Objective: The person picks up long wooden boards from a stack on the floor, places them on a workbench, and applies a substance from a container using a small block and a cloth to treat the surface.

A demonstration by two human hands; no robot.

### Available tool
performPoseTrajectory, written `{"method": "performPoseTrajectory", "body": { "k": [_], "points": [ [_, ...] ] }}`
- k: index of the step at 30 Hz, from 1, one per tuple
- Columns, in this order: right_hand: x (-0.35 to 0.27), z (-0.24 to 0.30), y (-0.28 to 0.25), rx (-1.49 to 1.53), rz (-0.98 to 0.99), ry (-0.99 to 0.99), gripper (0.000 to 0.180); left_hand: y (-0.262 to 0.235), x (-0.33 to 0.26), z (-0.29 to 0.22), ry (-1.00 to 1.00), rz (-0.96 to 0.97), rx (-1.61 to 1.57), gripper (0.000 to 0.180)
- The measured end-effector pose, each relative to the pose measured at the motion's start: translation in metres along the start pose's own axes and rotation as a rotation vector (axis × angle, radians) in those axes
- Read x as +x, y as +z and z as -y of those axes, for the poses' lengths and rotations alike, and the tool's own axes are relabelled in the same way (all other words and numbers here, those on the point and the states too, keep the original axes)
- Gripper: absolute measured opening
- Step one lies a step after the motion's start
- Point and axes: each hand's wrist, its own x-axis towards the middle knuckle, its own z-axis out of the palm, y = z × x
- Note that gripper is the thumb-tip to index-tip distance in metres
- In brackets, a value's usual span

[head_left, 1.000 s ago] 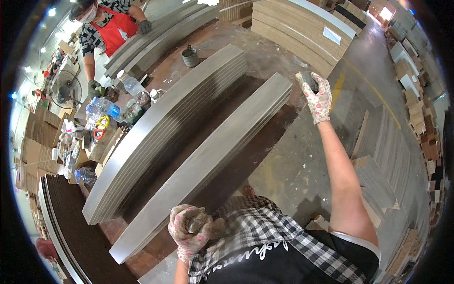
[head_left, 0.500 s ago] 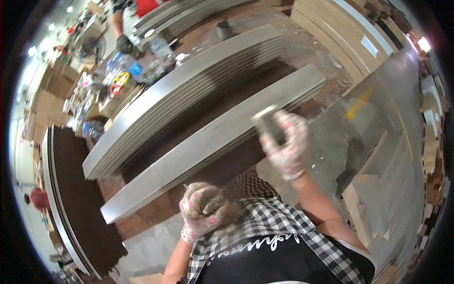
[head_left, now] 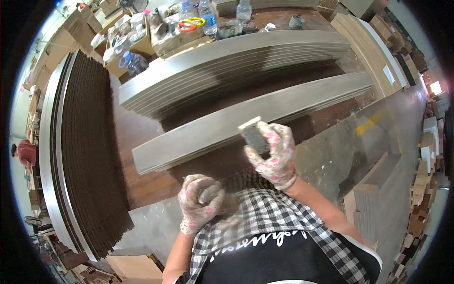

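Observation:
My right hand (head_left: 276,156), in a floral-patterned glove, grips a dark grey block with a pale edge (head_left: 255,137), like a sanding block. It is raised over the front side of a low stack of long grey boards (head_left: 203,137); whether the block touches them I cannot tell. My left hand (head_left: 201,203), in a matching glove, is closed in front of my checked apron. Its fingers wrap round what looks like a crumpled grey rag (head_left: 207,194), mostly hidden and partly blurred.
Beyond lies a taller stack of grey boards (head_left: 156,94). A dark-edged stack (head_left: 90,156) stands at left. Behind are a box of clutter (head_left: 135,47), bottles (head_left: 207,19), orange and yellow rings (head_left: 191,24) and a grey cup (head_left: 296,22). Brown panels (head_left: 364,52) stand at far right; another person (head_left: 26,152) is far left.
My view has swung left, so the stacks sit further right in the picture. My right hand, still gripping the block, appears slightly lower and further left. My left hand stays closed near my apron.

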Motion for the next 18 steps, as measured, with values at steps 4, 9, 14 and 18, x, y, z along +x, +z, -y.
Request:
{"method": "performPoseTrajectory", "body": {
  "k": [4,9,14,18],
  "points": [
    [-0.005,0.07,0.055,0.024,0.064,-0.114,0.064,-0.061,-0.041,0.035,-0.092,-0.082,-0.029,0.034],
    [0.0,0.163,0.112,0.039,0.16,-0.235,0.058,-0.106,-0.074,0.054,-0.252,-0.187,-0.094,0.033],
    [0.012,0.23,0.147,0.36,0.356,-0.431,0.058,-0.12,-0.116,0.091,-0.294,-0.269,-0.096,0.042],
    [0.031,0.196,0.117,0.373,0.109,-0.287,0.046,-0.135,-0.102,0.084,-0.334,-0.277,-0.182,0.033]
  ]
}}
